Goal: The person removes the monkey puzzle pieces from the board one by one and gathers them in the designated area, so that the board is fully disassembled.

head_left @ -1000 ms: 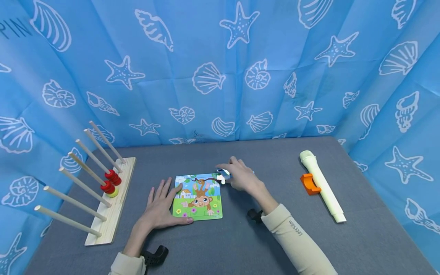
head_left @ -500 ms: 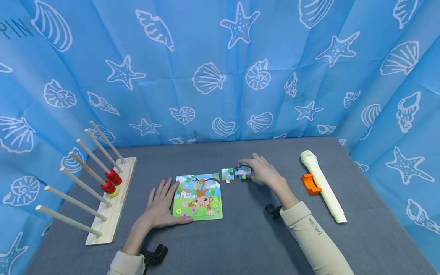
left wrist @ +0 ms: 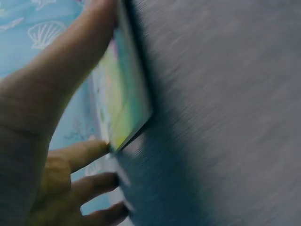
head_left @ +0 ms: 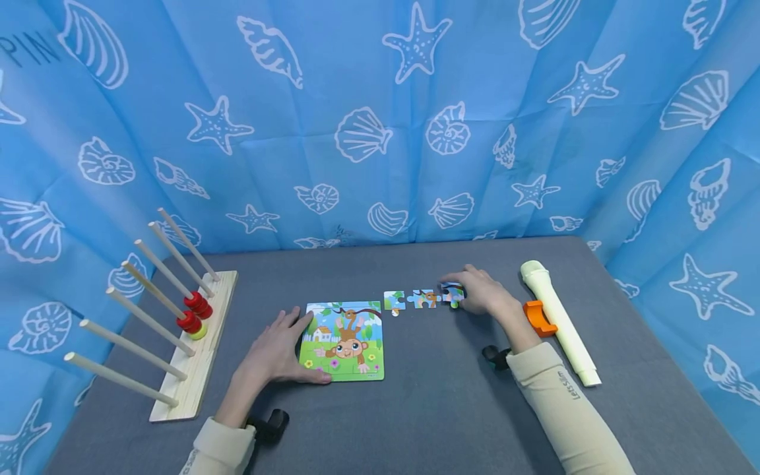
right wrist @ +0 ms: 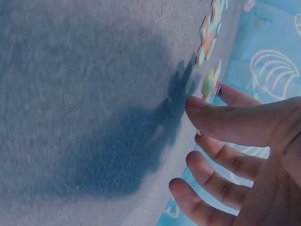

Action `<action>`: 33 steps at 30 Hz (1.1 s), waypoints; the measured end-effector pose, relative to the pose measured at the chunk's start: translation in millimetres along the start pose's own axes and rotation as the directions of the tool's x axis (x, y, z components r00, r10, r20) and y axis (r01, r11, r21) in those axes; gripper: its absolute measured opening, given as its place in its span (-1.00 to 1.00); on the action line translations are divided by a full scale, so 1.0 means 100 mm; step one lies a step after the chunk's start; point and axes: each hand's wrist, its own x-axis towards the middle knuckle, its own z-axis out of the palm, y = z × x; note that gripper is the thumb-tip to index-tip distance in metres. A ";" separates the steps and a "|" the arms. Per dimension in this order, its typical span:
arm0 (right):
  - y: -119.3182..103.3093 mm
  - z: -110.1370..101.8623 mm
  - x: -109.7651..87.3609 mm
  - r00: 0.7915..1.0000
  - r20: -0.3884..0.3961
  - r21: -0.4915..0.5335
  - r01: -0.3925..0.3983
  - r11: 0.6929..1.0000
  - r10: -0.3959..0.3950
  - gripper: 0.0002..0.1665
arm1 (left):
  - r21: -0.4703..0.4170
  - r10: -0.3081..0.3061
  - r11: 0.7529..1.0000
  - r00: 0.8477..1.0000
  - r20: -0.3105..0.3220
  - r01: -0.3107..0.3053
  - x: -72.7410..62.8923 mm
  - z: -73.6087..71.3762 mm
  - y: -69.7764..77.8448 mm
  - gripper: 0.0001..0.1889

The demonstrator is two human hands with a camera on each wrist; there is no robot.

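In the head view a square monkey jigsaw puzzle point(head_left: 344, 343) lies on the grey table. My left hand point(head_left: 274, 348) holds its left side, thumb at the front edge and index finger at the upper left corner. The left wrist view, blurred, shows the puzzle point(left wrist: 122, 94) between thumb and index finger. My right hand point(head_left: 482, 292) pinches a blue puzzle piece point(head_left: 453, 295) to the right. Between hand and puzzle lie two loose pieces: a light green one point(head_left: 393, 300) and a blue and brown one point(head_left: 424, 299). In the right wrist view my right hand point(right wrist: 235, 155) keeps the piece between thumb and index finger.
A wooden peg rack point(head_left: 198, 356) with red and yellow rings stands on the left. A cream toy microphone point(head_left: 561, 323) lies on the right, an orange curved block point(head_left: 539, 319) against it. Behind the table hangs a blue shell-patterned curtain point(head_left: 356, 185).
My right hand has moved right in steps, leaving two pieces in a row beside the puzzle. My left hand has stayed at the puzzle, its fingers drawn closer together.
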 end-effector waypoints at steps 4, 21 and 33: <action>0.04 -0.02 0.01 1.000 0.018 -0.001 -0.017 1.000 0.017 -0.28 | -0.020 0.003 1.000 0.999 0.040 -0.002 -0.02 -0.06 0.01 0.35; 0.06 0.08 0.08 1.000 0.011 0.003 -0.024 1.000 0.024 -0.39 | -0.026 -0.037 0.999 0.998 0.043 0.038 0.00 -0.09 0.06 0.34; 0.06 0.12 0.06 0.998 -0.050 0.013 -0.023 1.000 0.023 -0.47 | -0.018 -0.041 0.999 0.999 0.033 0.042 0.00 -0.08 0.08 0.32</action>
